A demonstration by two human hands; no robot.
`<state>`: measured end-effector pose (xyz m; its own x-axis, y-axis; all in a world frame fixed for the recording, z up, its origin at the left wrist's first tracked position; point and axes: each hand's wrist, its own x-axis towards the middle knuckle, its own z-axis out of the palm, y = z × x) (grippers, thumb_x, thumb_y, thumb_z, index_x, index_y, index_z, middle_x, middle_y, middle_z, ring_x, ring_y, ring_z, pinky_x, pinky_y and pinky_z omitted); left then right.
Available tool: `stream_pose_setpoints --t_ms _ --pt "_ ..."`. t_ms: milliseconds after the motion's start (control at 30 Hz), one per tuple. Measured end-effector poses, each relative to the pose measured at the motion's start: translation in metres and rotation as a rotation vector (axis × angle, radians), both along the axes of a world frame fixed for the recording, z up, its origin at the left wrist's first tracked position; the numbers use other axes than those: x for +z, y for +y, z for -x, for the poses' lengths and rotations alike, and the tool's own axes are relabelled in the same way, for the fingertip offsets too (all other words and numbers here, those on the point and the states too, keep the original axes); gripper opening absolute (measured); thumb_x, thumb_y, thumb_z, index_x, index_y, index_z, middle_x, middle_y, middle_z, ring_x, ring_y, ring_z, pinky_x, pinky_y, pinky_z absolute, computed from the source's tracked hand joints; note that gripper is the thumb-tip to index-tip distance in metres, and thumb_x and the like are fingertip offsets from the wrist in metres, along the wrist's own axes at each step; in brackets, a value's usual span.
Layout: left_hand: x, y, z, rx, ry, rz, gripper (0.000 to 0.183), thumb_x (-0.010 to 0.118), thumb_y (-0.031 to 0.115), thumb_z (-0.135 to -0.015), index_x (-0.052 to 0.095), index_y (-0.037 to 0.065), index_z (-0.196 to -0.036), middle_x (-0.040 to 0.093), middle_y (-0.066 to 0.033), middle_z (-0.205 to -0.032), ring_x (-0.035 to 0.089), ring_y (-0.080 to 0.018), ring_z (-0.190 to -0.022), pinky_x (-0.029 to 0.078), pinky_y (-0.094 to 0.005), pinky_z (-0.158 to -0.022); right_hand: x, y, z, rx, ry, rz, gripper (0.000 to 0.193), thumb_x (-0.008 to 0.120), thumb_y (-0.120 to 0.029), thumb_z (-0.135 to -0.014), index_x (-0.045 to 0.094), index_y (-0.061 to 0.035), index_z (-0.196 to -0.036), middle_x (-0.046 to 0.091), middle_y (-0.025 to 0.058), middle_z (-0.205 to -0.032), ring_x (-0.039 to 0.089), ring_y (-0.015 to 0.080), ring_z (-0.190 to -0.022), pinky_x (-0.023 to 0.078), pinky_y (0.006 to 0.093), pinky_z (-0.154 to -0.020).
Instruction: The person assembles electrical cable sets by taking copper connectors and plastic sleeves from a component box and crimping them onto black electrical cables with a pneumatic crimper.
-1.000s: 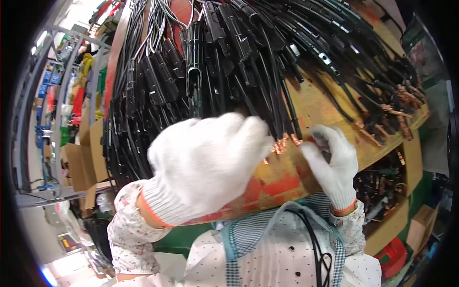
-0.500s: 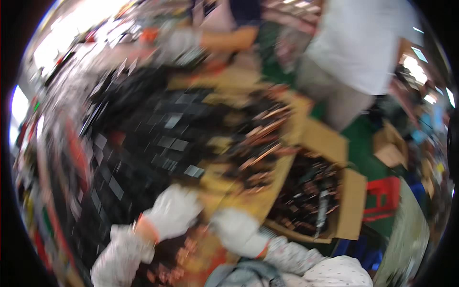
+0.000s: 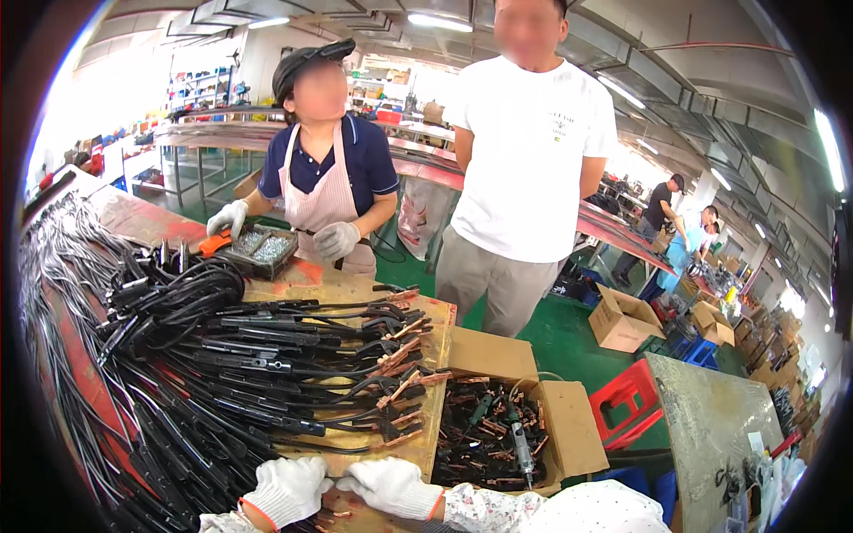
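My left hand, in a white knit glove, is at the near edge of the table, beside the black cables. Its fingers are curled in; anything inside them is hidden. My right hand, gloved alike, lies just to the right, its fingers bent and pressed together. The fingertips of both hands nearly meet, and what they hold, if anything, does not show. Beyond them, black cables with black sleeves and copper-coloured end pieces lie in rows across the worktable. Small copper pieces show beneath my hands.
A cardboard box at the table's right holds copper-and-black parts and a grey-green hand tool. Across the table, a gloved co-worker holds an orange-handled tool beside a tray of small metal parts. Another person stands near a red stool.
The view has tilted up and steadied from a blur, so both co-workers and the room now show. My hands sit lower in the picture and closer together.
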<state>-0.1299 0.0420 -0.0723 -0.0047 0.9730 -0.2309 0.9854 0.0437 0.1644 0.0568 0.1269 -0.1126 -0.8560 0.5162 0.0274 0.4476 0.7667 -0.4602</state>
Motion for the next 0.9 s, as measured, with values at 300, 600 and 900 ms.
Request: stream_pose_setpoints --t_ms 300,600,900 --pt "-0.006 -0.010 -0.003 -0.200 0.054 -0.034 0.028 0.059 0.041 -0.091 0.062 0.013 -0.093 0.068 -0.0118 -0.071 0.068 -0.0358 -0.062 0.051 -0.0513 -0.053 -0.017 0.009 -0.032 0.219 -0.005 0.008 0.045 0.047 -0.050 -0.098 0.060 -0.0092 -0.086 0.065 0.0161 -0.072 0.066 0.0403 -0.066 0.050 0.0505 -0.057" --pt "0.020 0.008 -0.037 -0.003 -0.154 -0.227 0.024 0.064 0.036 -0.087 0.073 0.016 -0.099 0.068 -0.0072 -0.099 0.069 -0.0310 -0.089 0.056 -0.0436 -0.075 0.004 0.073 -0.151 -0.011 -0.024 0.009 0.041 0.046 -0.046 -0.100 0.068 -0.0125 -0.089 0.067 0.0151 -0.077 0.066 0.0386 -0.071 0.052 0.0477 -0.062" --pt "0.159 0.001 -0.240 -0.562 -1.202 -0.234 0.035 0.058 0.034 -0.092 0.062 0.008 -0.115 0.066 -0.0192 -0.099 0.066 -0.0383 -0.089 0.052 -0.0476 -0.078 0.064 0.098 -0.082 0.737 0.004 -0.564 0.020 0.064 -0.029 -0.080 0.055 -0.0132 -0.070 0.057 0.0014 -0.063 0.059 0.0250 -0.056 0.046 0.0383 -0.051"
